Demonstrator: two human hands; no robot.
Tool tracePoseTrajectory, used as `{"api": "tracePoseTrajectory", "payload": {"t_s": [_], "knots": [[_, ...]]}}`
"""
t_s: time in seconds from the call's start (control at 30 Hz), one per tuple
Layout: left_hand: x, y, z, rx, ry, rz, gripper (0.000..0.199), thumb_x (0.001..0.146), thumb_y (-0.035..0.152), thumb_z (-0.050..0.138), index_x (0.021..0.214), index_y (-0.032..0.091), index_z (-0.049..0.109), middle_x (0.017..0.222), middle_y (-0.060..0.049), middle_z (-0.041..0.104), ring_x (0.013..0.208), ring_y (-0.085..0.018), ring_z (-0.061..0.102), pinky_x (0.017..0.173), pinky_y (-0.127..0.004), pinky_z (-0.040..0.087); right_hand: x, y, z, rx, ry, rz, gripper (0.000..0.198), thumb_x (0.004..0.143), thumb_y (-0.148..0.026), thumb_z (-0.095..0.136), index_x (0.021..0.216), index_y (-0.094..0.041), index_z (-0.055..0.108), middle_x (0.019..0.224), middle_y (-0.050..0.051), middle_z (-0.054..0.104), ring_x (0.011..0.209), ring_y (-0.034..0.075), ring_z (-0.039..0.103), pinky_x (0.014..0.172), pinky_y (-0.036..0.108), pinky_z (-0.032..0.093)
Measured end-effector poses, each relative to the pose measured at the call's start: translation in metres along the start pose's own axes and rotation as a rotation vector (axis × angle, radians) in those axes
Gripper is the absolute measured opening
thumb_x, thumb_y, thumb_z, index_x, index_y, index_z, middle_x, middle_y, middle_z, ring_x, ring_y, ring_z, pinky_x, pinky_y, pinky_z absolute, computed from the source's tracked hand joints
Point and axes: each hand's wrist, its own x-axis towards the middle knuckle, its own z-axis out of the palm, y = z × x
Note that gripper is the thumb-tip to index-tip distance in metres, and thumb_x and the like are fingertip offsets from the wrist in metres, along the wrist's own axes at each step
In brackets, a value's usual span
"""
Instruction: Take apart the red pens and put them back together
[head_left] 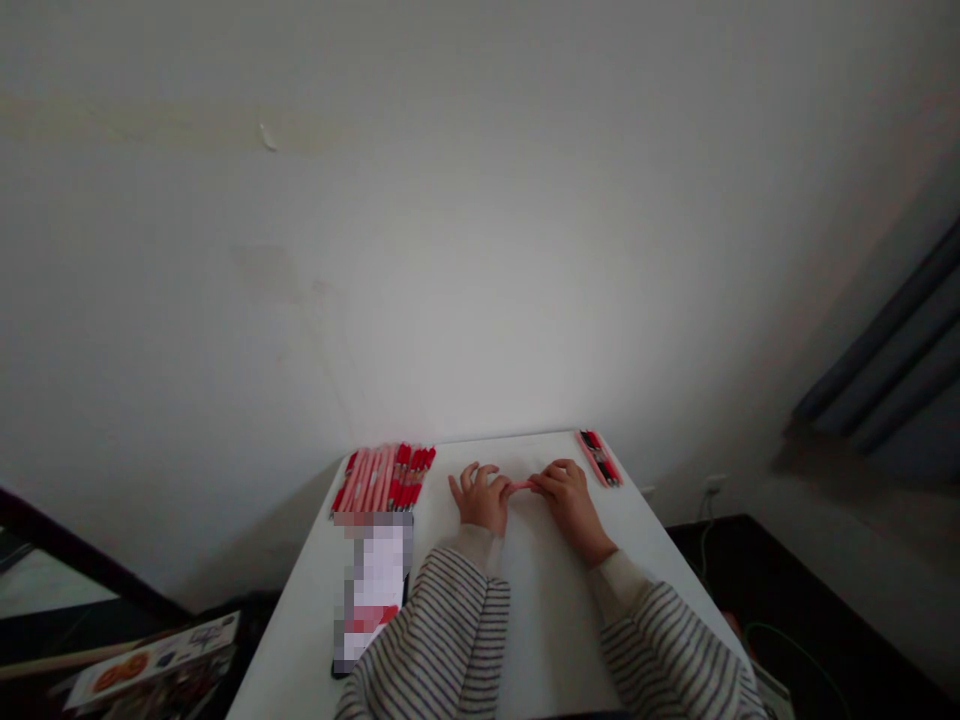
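Note:
A slim pink pen [520, 487] lies level between my two hands, over the middle of the white table. My left hand [484, 500] pinches its left end, with the other fingers raised and spread. The right end sits in the closed fingertips of my right hand [568, 497]. My fingers cover both ends of the pen, so its tip and cap cannot be made out. Left of my hands lies a row of several pink and red pens [379, 480]. A smaller group of pink, black and red pens [599, 458] rests near the back right corner.
On the left of the white table [296, 610] lies a phone [375, 590] with a blurred screen. A pale wall [480, 250] stands right behind the table. A box [161, 660] is low at the left; a cable [705, 525] hangs from a wall socket at the right.

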Motion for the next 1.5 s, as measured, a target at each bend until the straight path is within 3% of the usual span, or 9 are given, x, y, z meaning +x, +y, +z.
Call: {"api": "tracePoseTrajectory", "payload": {"t_s": [0.47, 0.63, 0.83, 1.03, 1.5], "knots": [[0.000, -0.001, -0.001, -0.011, -0.013, -0.007, 0.017, 0.083, 0.027, 0.054, 0.081, 0.029, 0.070, 0.111, 0.003, 0.065, 0.120, -0.027, 0.039, 0.108, -0.064, 0.016, 0.001, -0.011, -0.006, 0.045, 0.045, 0.027, 0.015, 0.085, -0.027, 0.058, 0.092, -0.031, 0.071, 0.086, 0.002, 0.069, 0.100, 0.024, 0.044, 0.089, 0.041, 0.033], [-0.001, 0.000, 0.000, -0.013, 0.000, -0.021, 0.019, 0.084, 0.031, 0.052, 0.080, 0.032, 0.070, 0.118, 0.004, 0.063, 0.122, -0.026, 0.038, 0.108, -0.066, 0.013, 0.001, -0.008, -0.003, 0.070, 0.081, 0.042, 0.015, 0.085, -0.028, 0.059, 0.094, -0.031, 0.071, 0.088, 0.002, 0.069, 0.100, 0.024, 0.044, 0.088, 0.041, 0.033], [0.000, 0.001, 0.003, -0.015, 0.052, -0.046, 0.024, 0.079, 0.043, 0.059, 0.103, 0.041, 0.066, 0.130, 0.003, 0.056, 0.125, -0.026, 0.038, 0.109, -0.065, 0.013, -0.001, 0.000, 0.006, 0.056, 0.123, 0.073, 0.016, 0.083, -0.027, 0.062, 0.096, -0.031, 0.071, 0.091, 0.003, 0.069, 0.100, 0.023, 0.044, 0.087, 0.039, 0.034], [0.000, 0.000, 0.005, -0.036, 0.076, -0.046, 0.009, 0.077, 0.039, 0.063, 0.081, 0.035, 0.070, 0.121, 0.003, 0.060, 0.123, -0.024, 0.039, 0.110, -0.064, 0.013, -0.001, 0.001, 0.006, 0.069, 0.131, 0.060, 0.017, 0.081, -0.027, 0.065, 0.096, -0.030, 0.072, 0.090, 0.001, 0.069, 0.100, 0.023, 0.044, 0.088, 0.039, 0.034], [-0.001, -0.001, 0.007, -0.007, 0.106, -0.017, 0.021, 0.085, 0.032, 0.052, 0.076, 0.028, 0.071, 0.117, 0.000, 0.062, 0.117, -0.026, 0.043, 0.108, -0.065, 0.018, -0.001, -0.004, 0.000, 0.074, 0.138, 0.031, 0.017, 0.080, -0.025, 0.066, 0.095, -0.033, 0.072, 0.088, -0.001, 0.071, 0.100, 0.023, 0.044, 0.087, 0.039, 0.031]]}}
